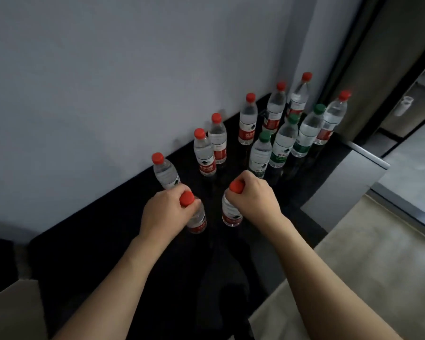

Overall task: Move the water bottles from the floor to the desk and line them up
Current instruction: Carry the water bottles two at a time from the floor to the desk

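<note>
1. The left hand (pixel 166 212) is closed around the neck of a red-capped bottle (pixel 196 220), just under the cap
2. The right hand (pixel 254 196) grips the neck of a second red-capped bottle (pixel 231 213) the same way
3. Both held bottles are upright over the dark table (pixel 108 241), close together; whether their bases touch it cannot be told
4. More bottles stand on the table along the grey wall (pixel 108 82): a red-capped one (pixel 165 171) just behind the left hand, further red-capped ones beyond
5. Three green-capped bottles (pixel 284 143) stand in a diagonal group at the far right
</note>
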Available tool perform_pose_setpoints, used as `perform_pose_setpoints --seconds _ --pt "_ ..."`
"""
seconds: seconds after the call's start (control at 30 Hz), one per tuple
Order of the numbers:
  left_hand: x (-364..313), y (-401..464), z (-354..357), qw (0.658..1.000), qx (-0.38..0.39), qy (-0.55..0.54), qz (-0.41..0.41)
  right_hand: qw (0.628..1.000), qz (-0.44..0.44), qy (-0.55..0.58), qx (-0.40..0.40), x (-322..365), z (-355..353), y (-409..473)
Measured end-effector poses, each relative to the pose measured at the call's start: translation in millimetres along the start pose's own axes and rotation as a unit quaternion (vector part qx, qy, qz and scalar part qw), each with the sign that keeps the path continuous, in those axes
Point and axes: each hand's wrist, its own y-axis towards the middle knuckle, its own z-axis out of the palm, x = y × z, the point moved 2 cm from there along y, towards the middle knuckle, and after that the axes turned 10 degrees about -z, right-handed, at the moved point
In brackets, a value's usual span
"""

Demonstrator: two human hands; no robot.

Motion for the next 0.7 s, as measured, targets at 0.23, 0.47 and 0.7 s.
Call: perform_pose_setpoints --seconds 0.23,0.47,0.7 --pt "7.3 47.8 38.4 0.999 0.027 -0.002 -0.021 1.000 -0.013 -0.011 0.025 -25.3 25.0 73.2" --pt "9.1 71.3 39.5 0.996 0.064 -0.014 -0.054 0.999 -0.016 -0.001 0.050 -22.2 32.5 93.6" --pt "6.0 56.8 39.1 0.996 0.043 0.062 -0.050 0.991 -0.017 -0.111 0.079 -7.1 16.6 80.7"
